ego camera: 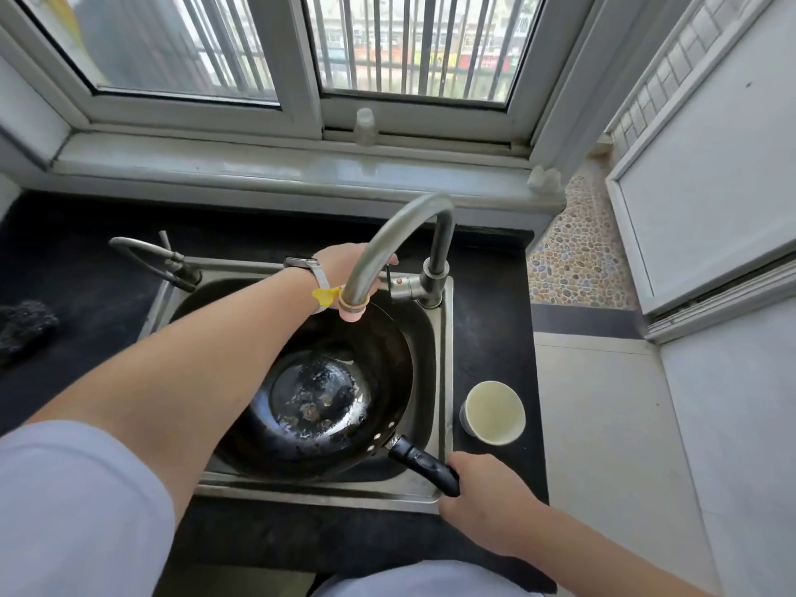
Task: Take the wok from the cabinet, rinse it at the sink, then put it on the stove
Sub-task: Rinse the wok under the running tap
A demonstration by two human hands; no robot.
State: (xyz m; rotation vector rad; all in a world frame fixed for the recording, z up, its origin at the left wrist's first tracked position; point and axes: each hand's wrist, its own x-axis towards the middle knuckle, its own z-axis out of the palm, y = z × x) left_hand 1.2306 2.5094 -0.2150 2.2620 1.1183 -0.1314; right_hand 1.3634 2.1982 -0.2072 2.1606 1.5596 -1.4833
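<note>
The curved grey metal faucet spout (pixel 381 245) hides the left hand's (pixel 340 257) fingers; its forearm covers the black round wok's (pixel 318 398) left rim.

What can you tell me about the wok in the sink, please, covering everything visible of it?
The wok is round, deep and black, apparently dark metal, with a flatter, glistening, patchy bottom that looks wet. Pale rivets fix a straight black handle, which points toward the near right corner. It sits inside the steel sink, nearly filling the basin. The right hand grips the handle's end. The faucet spout ends above its far rim; no stream is visible.
</note>
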